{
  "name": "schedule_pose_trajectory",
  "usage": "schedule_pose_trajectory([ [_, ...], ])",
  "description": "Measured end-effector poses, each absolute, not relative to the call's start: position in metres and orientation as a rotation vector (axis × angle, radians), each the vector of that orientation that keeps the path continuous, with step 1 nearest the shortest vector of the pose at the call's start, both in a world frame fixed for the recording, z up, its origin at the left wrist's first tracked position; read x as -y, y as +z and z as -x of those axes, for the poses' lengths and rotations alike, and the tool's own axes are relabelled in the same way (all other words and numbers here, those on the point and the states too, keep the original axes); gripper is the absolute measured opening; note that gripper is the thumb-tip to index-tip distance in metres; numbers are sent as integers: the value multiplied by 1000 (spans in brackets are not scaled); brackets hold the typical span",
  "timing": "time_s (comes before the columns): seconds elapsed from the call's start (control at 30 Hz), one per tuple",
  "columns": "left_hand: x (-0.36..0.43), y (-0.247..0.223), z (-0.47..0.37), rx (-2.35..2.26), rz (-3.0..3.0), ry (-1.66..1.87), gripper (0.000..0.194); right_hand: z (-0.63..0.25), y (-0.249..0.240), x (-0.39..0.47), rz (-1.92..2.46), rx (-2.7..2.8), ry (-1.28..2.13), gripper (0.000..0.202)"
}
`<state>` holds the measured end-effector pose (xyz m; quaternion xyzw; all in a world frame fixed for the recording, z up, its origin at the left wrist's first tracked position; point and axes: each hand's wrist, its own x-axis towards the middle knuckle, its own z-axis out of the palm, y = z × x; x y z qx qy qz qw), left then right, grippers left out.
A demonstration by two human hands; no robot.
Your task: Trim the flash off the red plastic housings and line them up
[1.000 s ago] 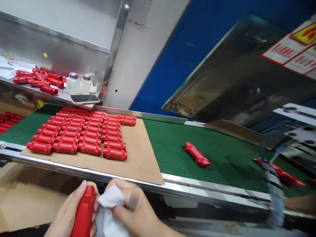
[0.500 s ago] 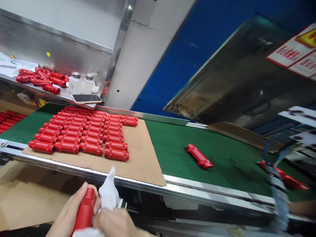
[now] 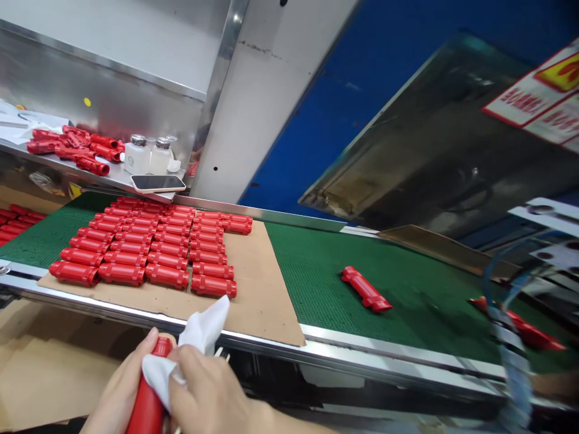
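Observation:
My left hand (image 3: 118,395) is closed around a red plastic tube (image 3: 147,410) with a ribbed end, close to me at the bottom of the view. In my right hand (image 3: 210,392) a white cloth (image 3: 160,377) is gripped and pressed against the tube's upper side, one corner sticking up past my fingers. Thin pale sticks show behind that hand, partly hidden. Beyond both hands, rows of similar red tubes (image 3: 169,276) lie side by side on a cardboard sheet (image 3: 266,301).
The cardboard rests on a green conveyor belt (image 3: 307,259) with a metal edge rail. A single red tube (image 3: 365,289) lies on the belt, another by the machine arm (image 3: 511,355). A side shelf holds a red pile (image 3: 75,144), pump bottles (image 3: 137,154) and a phone (image 3: 158,182).
My right hand and the cloth have moved up along the red tube, so the cloth now lies across it near the ribbed end. My left hand keeps its hold.

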<state>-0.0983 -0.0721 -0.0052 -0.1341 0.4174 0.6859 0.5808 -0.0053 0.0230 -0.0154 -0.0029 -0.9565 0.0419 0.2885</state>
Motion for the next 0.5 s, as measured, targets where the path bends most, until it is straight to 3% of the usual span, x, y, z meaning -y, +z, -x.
schedule_pose_trajectory([
  [0.13, 72, -12, 102, -948, 352, 1625, 30, 8, -33, -10, -69, 2459, 21, 28],
  [0.37, 69, -24, 98, -882, 186, 1607, 32, 13, -12, -14, -77, 2337, 41, 54],
  [0.5, 66, -25, 95, -937, 250, 1568, 29, 8, -14, -13, -7, 2291, 31, 53],
])
